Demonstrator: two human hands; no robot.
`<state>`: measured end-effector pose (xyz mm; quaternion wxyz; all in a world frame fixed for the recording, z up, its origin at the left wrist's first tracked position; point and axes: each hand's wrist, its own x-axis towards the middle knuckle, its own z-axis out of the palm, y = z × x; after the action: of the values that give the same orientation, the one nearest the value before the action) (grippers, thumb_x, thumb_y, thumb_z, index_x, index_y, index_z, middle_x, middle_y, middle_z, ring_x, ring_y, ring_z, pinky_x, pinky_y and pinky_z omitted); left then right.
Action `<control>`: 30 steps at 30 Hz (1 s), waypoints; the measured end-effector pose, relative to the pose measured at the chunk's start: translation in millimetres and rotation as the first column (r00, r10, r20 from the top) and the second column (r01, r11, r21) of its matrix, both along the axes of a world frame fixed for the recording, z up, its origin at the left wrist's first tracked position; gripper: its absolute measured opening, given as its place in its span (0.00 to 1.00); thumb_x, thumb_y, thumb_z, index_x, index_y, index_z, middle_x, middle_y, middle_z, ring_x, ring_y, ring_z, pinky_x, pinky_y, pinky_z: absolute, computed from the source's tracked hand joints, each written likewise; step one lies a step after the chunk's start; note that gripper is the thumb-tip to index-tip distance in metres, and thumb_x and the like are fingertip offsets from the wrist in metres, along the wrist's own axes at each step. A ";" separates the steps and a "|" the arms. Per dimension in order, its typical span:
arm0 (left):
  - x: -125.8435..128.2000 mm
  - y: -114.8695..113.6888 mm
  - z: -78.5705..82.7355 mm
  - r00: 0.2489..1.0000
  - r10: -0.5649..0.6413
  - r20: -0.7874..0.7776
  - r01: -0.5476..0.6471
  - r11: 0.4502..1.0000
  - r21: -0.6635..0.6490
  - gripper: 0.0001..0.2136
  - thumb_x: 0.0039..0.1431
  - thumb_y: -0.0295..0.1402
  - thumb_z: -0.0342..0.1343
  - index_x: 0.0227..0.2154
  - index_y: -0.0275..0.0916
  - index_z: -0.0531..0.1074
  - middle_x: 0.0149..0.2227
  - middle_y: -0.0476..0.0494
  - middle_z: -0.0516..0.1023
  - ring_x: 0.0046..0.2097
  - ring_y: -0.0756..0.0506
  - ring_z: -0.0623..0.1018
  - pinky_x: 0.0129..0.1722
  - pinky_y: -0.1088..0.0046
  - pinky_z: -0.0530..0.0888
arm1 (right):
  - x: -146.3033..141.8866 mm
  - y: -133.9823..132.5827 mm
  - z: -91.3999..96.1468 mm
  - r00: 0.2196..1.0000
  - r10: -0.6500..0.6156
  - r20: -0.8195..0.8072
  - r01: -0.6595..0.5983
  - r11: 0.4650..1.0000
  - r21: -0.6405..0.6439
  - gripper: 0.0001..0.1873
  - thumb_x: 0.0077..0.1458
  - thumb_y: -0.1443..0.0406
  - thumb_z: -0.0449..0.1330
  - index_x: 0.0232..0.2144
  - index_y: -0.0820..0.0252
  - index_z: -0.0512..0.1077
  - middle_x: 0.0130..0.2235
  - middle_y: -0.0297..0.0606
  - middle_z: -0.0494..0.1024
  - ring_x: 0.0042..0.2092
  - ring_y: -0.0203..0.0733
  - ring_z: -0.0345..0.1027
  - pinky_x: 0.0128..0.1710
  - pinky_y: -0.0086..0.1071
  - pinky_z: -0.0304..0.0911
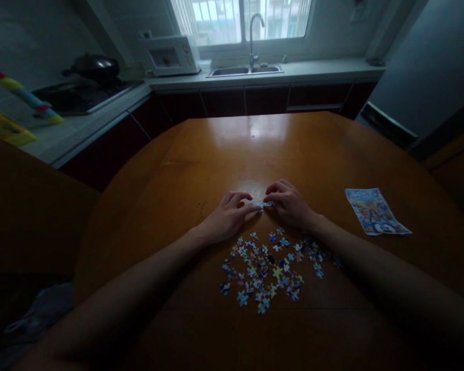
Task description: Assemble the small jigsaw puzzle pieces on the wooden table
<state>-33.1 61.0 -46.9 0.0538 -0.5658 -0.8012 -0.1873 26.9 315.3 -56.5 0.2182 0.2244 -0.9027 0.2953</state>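
Note:
Both my hands rest on a round wooden table (216,149). My left hand (228,214) and my right hand (290,203) face each other with fingers curled, pinching a small strip of joined puzzle pieces (263,205) that lies flat between them. Just nearer to me, several loose colourful puzzle pieces (268,270) are scattered on the wood, between my forearms.
A printed picture sheet (375,211) lies on the table to the right. Beyond the table runs a kitchen counter with a sink (245,70), a white microwave (172,55) and a stove with a black wok (95,67). A colourful bottle (27,98) stands at far left.

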 end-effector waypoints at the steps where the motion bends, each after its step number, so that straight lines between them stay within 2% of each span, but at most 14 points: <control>1: 0.4 0.2 0.5 1.000 0.004 0.002 -0.004 1.000 0.010 0.19 0.69 0.24 0.48 0.57 0.48 0.72 0.59 0.39 0.66 0.59 0.39 0.65 0.60 0.52 0.70 | 0.7 -1.1 0.3 1.000 0.020 0.002 -0.020 1.000 0.015 0.14 0.57 0.75 0.57 0.35 0.56 0.81 0.41 0.43 0.77 0.46 0.48 0.66 0.46 0.42 0.64; 9: 0.2 1.0 0.8 1.000 0.013 0.012 -0.014 1.000 0.018 0.15 0.68 0.26 0.50 0.52 0.46 0.75 0.57 0.39 0.68 0.58 0.38 0.65 0.58 0.52 0.71 | 3.2 -4.2 1.3 0.996 0.067 0.056 -0.072 0.994 0.080 0.14 0.57 0.74 0.60 0.35 0.52 0.82 0.46 0.41 0.77 0.50 0.50 0.65 0.51 0.45 0.63; 14: 0.9 2.3 2.8 0.998 0.031 0.047 -0.032 0.999 0.033 0.18 0.67 0.25 0.48 0.57 0.44 0.68 0.56 0.39 0.69 0.58 0.40 0.66 0.60 0.54 0.70 | 0.2 -0.5 0.6 0.999 0.015 0.052 -0.011 0.998 -0.069 0.16 0.59 0.75 0.55 0.37 0.55 0.81 0.43 0.42 0.77 0.48 0.48 0.66 0.50 0.44 0.64; 16: 1.3 3.0 3.9 0.998 0.035 0.059 -0.037 0.999 0.035 0.18 0.67 0.24 0.48 0.57 0.41 0.67 0.56 0.39 0.69 0.57 0.40 0.66 0.60 0.55 0.70 | -0.3 0.7 1.0 0.999 -0.010 0.047 0.015 0.996 -0.092 0.17 0.59 0.76 0.54 0.36 0.56 0.81 0.42 0.42 0.77 0.48 0.48 0.66 0.49 0.44 0.64; 24: 0.3 1.9 2.4 1.000 0.015 0.016 -0.015 1.000 0.004 0.17 0.68 0.25 0.49 0.56 0.47 0.71 0.57 0.40 0.68 0.57 0.39 0.66 0.59 0.53 0.70 | 0.9 -1.5 0.1 0.993 0.075 0.092 -0.078 0.996 0.034 0.15 0.58 0.75 0.59 0.36 0.53 0.82 0.47 0.41 0.77 0.49 0.48 0.64 0.50 0.44 0.64; 30: 0.5 2.5 2.8 0.998 0.030 0.062 -0.032 0.999 0.042 0.19 0.67 0.25 0.48 0.58 0.44 0.67 0.56 0.39 0.69 0.57 0.40 0.66 0.60 0.54 0.70 | -0.4 1.3 -1.8 0.995 0.066 0.075 -0.066 0.998 -0.005 0.19 0.56 0.77 0.58 0.37 0.49 0.82 0.47 0.39 0.77 0.47 0.47 0.65 0.49 0.45 0.65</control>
<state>-32.6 63.5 -44.0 0.0442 -0.5460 -0.8070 -0.2206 26.5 316.6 -58.4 0.1746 0.2427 -0.9020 0.3117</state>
